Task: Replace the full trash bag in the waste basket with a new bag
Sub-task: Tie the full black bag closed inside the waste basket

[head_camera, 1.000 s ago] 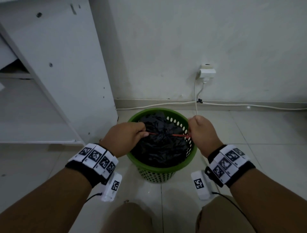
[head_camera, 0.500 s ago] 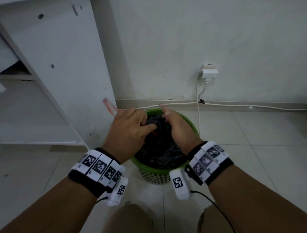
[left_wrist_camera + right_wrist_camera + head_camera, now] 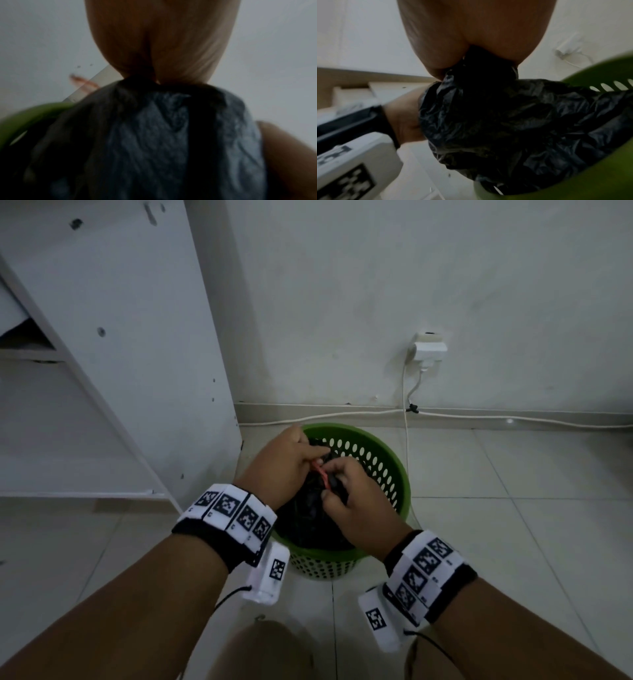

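Observation:
A green perforated waste basket [image 3: 387,474] stands on the floor with a full black trash bag [image 3: 308,522] inside it. The bag's top is gathered, and a red drawstring [image 3: 322,474] runs across it between my hands. My left hand [image 3: 317,457] pinches the string's far end above the basket's back left rim. Just in front of it, my right hand [image 3: 330,493] pinches the near end at the bag's neck. In the left wrist view the black bag [image 3: 154,135] bunches up under my palm and a loose red string end [image 3: 84,81] sticks out left. In the right wrist view the black bag [image 3: 505,121] rises into my fist.
A white cabinet [image 3: 120,337] stands close on the basket's left. Behind is the wall, with a socket and plug [image 3: 430,347] and white cables [image 3: 513,419] along the skirting. Tiled floor [image 3: 513,542] lies to the right and in front. My knees [image 3: 260,652] are at the bottom.
A second ago my hands were apart, pulling the red string taut across the basket. They have since come together over the bag's gathered top.

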`<state>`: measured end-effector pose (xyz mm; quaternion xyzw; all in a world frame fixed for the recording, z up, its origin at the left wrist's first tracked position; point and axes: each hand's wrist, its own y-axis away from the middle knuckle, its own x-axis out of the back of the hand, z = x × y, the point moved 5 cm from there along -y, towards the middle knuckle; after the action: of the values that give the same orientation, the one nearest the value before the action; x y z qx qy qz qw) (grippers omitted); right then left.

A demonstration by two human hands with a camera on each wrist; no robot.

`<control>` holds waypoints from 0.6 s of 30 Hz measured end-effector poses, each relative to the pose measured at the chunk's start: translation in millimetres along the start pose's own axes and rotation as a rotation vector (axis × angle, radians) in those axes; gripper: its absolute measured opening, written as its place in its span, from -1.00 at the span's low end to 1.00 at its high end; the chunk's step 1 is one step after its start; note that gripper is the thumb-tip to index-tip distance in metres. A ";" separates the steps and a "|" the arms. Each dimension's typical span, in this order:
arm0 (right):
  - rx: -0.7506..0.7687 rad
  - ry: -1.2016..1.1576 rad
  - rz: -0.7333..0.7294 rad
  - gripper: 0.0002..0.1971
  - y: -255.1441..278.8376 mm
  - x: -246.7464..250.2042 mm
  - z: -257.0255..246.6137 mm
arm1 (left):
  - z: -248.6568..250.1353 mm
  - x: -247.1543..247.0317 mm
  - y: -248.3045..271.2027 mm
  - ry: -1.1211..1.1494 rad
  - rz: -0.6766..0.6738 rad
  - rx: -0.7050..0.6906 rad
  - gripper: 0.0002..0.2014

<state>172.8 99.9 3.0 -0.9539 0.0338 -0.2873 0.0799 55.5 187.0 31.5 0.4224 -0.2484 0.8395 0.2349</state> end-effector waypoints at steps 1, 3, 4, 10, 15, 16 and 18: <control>-0.042 -0.068 0.025 -0.71 -1.7 2.6 2.6 | 1.0 -2.2 0.7 0.068 -0.042 0.030 -0.73; -0.129 -0.199 0.073 -0.73 -5.8 6.7 8.7 | 0.1 -5.1 7.0 0.293 -0.105 0.111 -0.67; -0.168 -0.255 0.095 -0.75 -7.6 8.6 9.8 | -1.2 -7.0 11.6 0.463 -0.131 0.185 -0.66; -0.385 -0.536 0.171 -0.81 -17.9 9.5 9.7 | 0.4 -25.9 39.0 0.848 -0.108 0.306 -0.69; -0.346 -0.304 0.232 -0.84 -25.7 8.5 11.7 | 3.5 -26.9 40.4 0.519 0.038 0.264 -0.58; -0.282 -0.208 0.258 -0.85 -25.3 11.9 7.0 | 3.6 -26.5 39.7 0.512 0.060 0.284 -0.58; -0.142 -0.042 0.324 -0.85 -21.5 18.8 -5.5 | 3.7 -28.1 38.3 0.570 0.077 0.349 -0.62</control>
<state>185.8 118.3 21.4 -0.9450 0.2057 -0.2476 0.0583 49.5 150.2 1.8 0.1948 -0.0412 0.9619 0.1873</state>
